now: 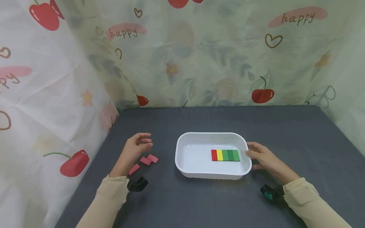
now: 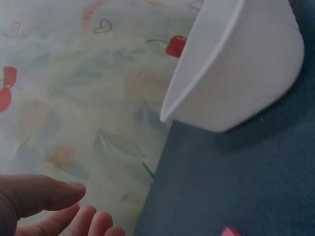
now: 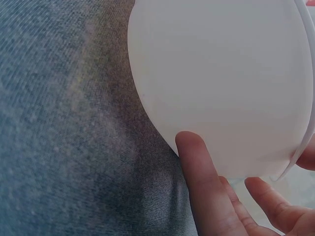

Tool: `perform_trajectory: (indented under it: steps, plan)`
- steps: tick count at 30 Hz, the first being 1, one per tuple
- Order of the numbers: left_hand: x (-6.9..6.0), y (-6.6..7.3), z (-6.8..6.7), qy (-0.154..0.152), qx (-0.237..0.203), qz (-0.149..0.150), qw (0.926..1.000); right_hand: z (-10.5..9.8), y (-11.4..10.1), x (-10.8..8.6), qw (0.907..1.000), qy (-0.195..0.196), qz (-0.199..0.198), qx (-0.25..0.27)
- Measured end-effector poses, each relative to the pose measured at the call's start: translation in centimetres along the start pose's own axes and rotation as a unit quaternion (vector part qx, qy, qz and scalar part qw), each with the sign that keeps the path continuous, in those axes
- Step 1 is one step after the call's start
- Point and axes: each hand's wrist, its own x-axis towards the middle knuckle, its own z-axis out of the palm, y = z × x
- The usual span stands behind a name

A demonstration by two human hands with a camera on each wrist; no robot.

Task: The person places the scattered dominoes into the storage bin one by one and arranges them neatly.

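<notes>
White tub: red, yellow, green tiles; right grip on rim.

Rectangular tub is showing smooth, faintly glossy plastic; surface, matt ribbed cloth; printed curtain, creased fabric.

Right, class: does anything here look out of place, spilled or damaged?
Nothing looks spilled or damaged. Only the pink tiles look untidy: they lie slanted on the table by the left hand, whereas the coloured tiles in the tray form a straight row.
</notes>
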Motion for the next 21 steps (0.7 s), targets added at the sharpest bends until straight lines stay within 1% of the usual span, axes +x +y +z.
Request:
perform_trajectory:
  steps: [4, 7, 11, 13, 16, 18, 21]
  plan:
    - [-0.7, -2.0, -1.1, 0.017, 0.037, -0.017, 0.9990, 0.0, 0.0, -0.1, 1.0000, 0.001, -0.003, -0.002]
    - [-1.1, -3.4, -2.4, 0.016, 0.069, -0.023, 0.9972, 0.1, -0.1, -0.1, 1.0000, 0.003, -0.001, -0.004]
    - [-1.6, -5.0, -4.2, -0.010, 0.109, -0.030, 0.9935, 0.1, -0.1, 0.0, 0.9999, 0.006, 0.004, -0.008]
    - [-1.7, -5.7, -5.0, -0.025, 0.131, -0.041, 0.9902, 0.1, -0.1, 0.0, 0.9999, 0.007, 0.005, -0.008]
    - [-1.9, -6.8, -5.8, -0.046, 0.154, -0.055, 0.9854, 0.1, -0.1, 0.0, 1.0000, 0.005, 0.003, -0.007]
    - [-2.0, -7.3, -6.2, -0.061, 0.157, -0.063, 0.9837, 0.1, -0.1, 0.0, 1.0000, 0.005, 0.002, -0.007]
    - [-2.2, -7.6, -6.3, -0.081, 0.146, -0.064, 0.9839, 0.1, -0.1, 0.0, 1.0000, 0.005, 0.000, -0.008]
